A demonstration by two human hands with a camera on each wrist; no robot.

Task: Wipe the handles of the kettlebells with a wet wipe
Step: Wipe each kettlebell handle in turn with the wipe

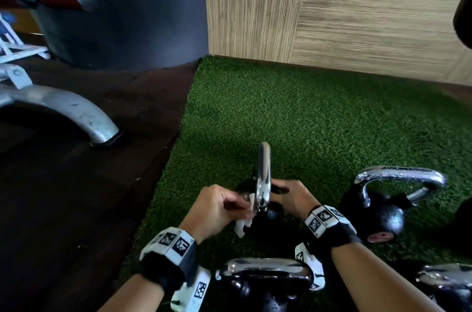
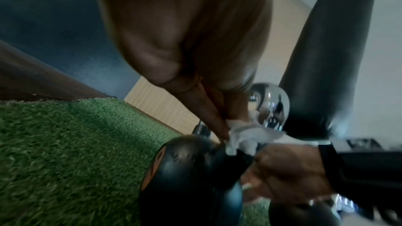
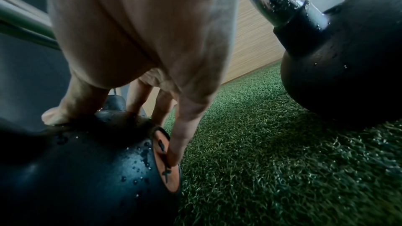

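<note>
Your left hand (image 1: 213, 207) pinched the white wet wipe (image 1: 244, 222) between thumb and fingers and pressed it against the lower end of the chrome handle (image 1: 264, 176) of the middle kettlebell (image 1: 270, 214), close to where the handle joined the black ball. In the left wrist view the wipe (image 2: 243, 137) lay bunched at your fingertips, right beside the shiny bar. Your right hand (image 1: 293, 196) grasped the ball of that same kettlebell (image 3: 87, 169): fingers spread and curled over its wet top, one fingertip on the orange disc (image 3: 167, 161) on its side. The kettlebell stood on the green turf (image 1: 306, 112), near the turf's left edge by the dark floor (image 1: 89, 171). A second kettlebell (image 1: 388, 209) stood just to its right, and a third (image 1: 265, 278) nearer you, between your wrists.
</note>
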